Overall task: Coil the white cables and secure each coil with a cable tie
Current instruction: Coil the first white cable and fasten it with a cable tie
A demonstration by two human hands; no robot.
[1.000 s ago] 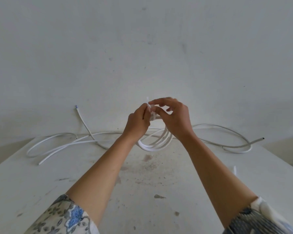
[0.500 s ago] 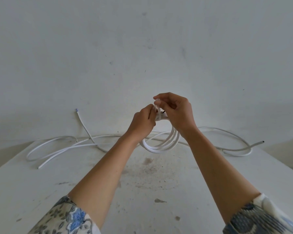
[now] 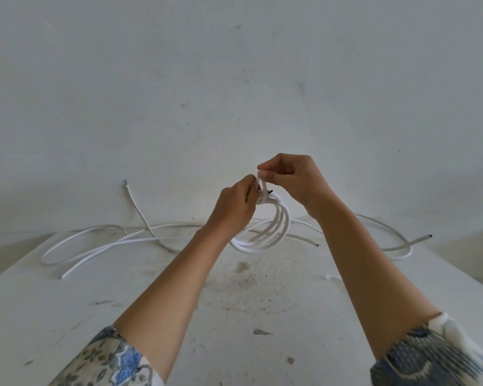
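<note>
From the head camera, the white coil (image 3: 255,247) hung above the table (image 3: 234,316) — its top gripped in the curled left hand (image 3: 234,207). The right hand (image 3: 293,179) pinched the cable tie (image 3: 262,186) standing up from that bundle; loose cables (image 3: 103,226) lay behind.

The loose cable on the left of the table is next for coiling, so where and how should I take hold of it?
Take the loose cable near its free end at the front left of the table. That end lies flat, points toward you and sits clear of the other loops, so probably come down from above, fingers pinching across it.
</note>
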